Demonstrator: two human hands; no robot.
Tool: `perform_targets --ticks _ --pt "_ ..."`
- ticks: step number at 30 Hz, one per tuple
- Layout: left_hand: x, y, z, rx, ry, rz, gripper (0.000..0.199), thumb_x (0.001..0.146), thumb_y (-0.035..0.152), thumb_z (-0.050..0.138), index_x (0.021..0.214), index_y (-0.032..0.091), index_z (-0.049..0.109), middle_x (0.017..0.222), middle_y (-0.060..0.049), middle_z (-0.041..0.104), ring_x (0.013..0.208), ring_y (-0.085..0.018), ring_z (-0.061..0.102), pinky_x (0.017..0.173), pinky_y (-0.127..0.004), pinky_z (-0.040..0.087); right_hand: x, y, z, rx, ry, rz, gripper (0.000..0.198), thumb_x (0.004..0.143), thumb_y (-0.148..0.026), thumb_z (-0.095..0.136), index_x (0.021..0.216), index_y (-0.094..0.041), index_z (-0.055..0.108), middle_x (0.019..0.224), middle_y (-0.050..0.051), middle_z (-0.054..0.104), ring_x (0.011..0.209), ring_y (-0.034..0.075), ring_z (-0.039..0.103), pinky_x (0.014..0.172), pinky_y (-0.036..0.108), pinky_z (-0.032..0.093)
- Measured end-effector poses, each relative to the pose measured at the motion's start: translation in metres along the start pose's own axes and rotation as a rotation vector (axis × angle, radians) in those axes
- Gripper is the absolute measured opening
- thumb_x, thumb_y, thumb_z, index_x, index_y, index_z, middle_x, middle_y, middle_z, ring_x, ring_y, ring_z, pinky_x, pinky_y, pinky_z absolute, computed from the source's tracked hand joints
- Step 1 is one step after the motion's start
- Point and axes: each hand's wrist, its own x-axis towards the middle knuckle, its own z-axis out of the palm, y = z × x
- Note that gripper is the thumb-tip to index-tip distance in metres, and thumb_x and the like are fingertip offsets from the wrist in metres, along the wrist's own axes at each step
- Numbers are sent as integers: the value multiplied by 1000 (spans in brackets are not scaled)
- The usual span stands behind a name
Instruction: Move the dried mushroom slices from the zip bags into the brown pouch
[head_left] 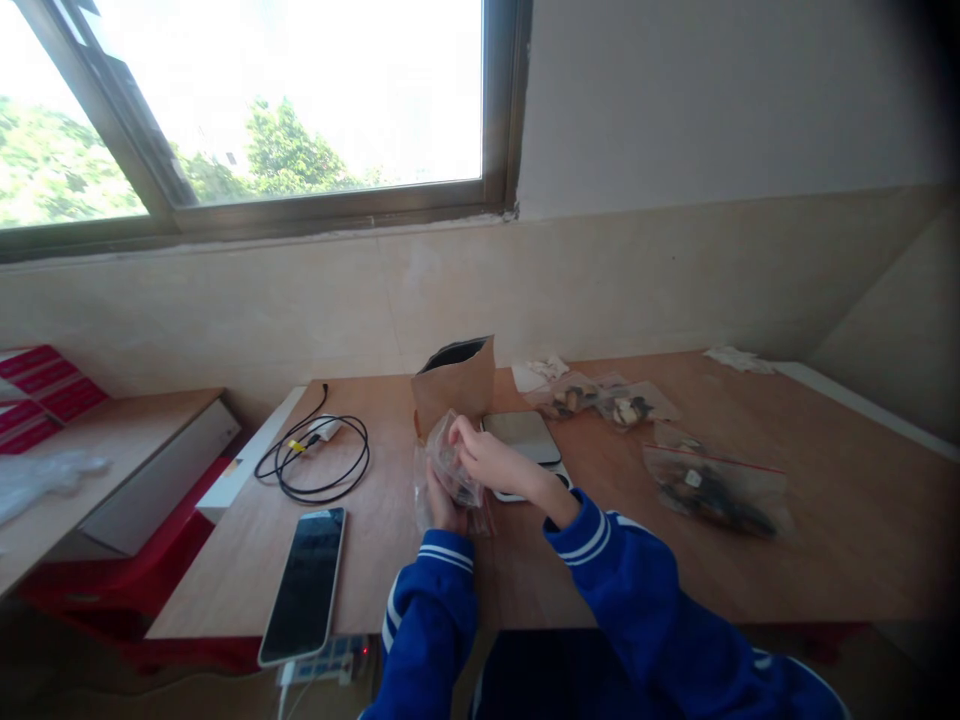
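A clear plastic bag (pixel 466 490) is held between my two hands near the middle of the table. My left hand (pixel 444 502) cups it from below and behind, its fingers mostly covered by the plastic. From the right, my right hand (pixel 487 458) reaches over, fingers bent and pinching at the bag's upper part. What the bag contains is too blurred to make out. Just beyond my hands stands a brown paper pouch (pixel 454 388), upright with its top open. A small kitchen scale (pixel 523 440) lies beside it, partly hidden by my right hand and forearm.
To the right lie zip bags with dark pieces (pixel 712 495) and bags of pale-and-dark pieces (pixel 630 408). On the left are a coiled black cable (pixel 311 460) and a phone (pixel 306 580) overhanging the table's front edge. A wall with a window (pixel 300 110) closes off the back.
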Motion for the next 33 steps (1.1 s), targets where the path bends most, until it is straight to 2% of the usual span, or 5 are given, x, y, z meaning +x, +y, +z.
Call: perform_targets --ticks 6,11,22,27,33 --pt "-1 -1 2 -21 -31 -29 41 92 41 44 106 12 69 100 -10 73 100 -23 67 87 -33 53 0 17 8 -205 -259 92 24 89 -18 46 88 -11 69 99 16 72 92 25 67 76 28 45" --pt "-6 1 6 79 -40 -14 37 88 42 51 103 15 70 102 -10 73 103 -24 67 85 -33 54 -3 24 15 -154 -286 26 27 84 -29 60 104 -12 67 107 14 70 96 25 65 81 29 46" --pt "-1 -2 3 -10 -89 -15 37 86 39 55 104 11 70 100 -10 74 100 -23 68 89 -31 52 -6 28 20 -119 -389 51 47 71 -16 70 117 -12 63 110 13 69 97 26 66 82 27 48" --pt "-2 -2 3 2 -88 -31 38 85 40 55 104 11 70 100 -11 74 99 -23 68 89 -32 52 -5 27 14 -124 -441 39 39 69 -15 71 108 -15 67 106 10 71 94 25 66 79 26 49" --pt "-2 -2 4 24 -50 6 33 84 39 57 98 12 71 98 -10 74 102 -23 67 91 -32 51 -7 31 15 -66 -412 23 51 67 -15 72 117 -14 60 110 12 68 97 26 64 82 28 49"
